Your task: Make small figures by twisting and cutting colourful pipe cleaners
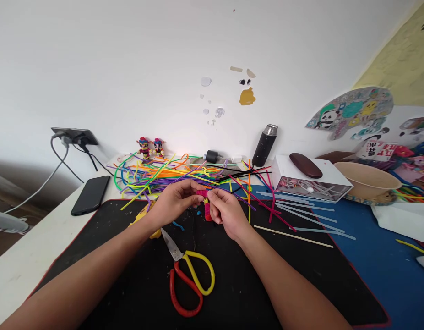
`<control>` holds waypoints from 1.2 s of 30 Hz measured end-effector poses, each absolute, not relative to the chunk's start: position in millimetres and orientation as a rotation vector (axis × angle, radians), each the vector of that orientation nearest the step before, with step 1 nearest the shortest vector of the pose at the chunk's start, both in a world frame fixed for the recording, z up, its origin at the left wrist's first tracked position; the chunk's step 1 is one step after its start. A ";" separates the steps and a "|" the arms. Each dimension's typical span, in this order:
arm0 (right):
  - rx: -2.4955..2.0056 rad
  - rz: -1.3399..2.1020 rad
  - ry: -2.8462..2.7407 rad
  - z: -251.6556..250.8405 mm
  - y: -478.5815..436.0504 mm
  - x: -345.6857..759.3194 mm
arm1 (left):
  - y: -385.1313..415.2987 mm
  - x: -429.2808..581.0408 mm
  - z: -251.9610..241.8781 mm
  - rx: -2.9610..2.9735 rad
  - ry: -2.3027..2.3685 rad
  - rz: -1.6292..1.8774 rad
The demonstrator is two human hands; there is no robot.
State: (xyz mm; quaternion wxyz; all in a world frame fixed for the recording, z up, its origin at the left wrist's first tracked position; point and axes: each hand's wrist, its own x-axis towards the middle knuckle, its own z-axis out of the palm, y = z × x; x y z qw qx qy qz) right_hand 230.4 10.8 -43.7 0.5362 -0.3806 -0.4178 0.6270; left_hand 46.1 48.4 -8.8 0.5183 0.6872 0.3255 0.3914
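Between both hands, above the black mat (232, 284), is a small pink-red figure wound from pipe cleaners (208, 211), with a bit of yellow on it. My left hand (177, 197) pinches its upper left part between thumb and fingers. On the other side, my right hand (225, 208) grips it with thumb and curled fingers, hiding part of it. Scissors (178, 256) with one red and one yellow handle lie open on the mat below the hands. A yellow object (141, 217) sits partly behind my left forearm, and a small blue scrap (178, 226) lies nearby.
Behind the hands spreads a heap of coloured pipe cleaners (164, 176). Two small figures (150, 147) stand by the wall. At left lies a phone (90, 195). To the right are a black flask (265, 145), a white box (322, 183), glue sticks (308, 215) and a thin wooden stick (293, 236).
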 end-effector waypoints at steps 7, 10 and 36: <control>-0.835 1.643 -0.910 -37.8 9.0 230.0 | 50.3 44.6 -10.8 1.621 0.774 0.942; -0.799 1.709 -0.889 -35.9 9.1 232.2 | 49.5 44.7 -8.1 1.589 0.746 0.928; -0.899 1.637 -0.906 -37.6 10.2 233.5 | 48.4 44.5 3.3 1.169 0.733 0.737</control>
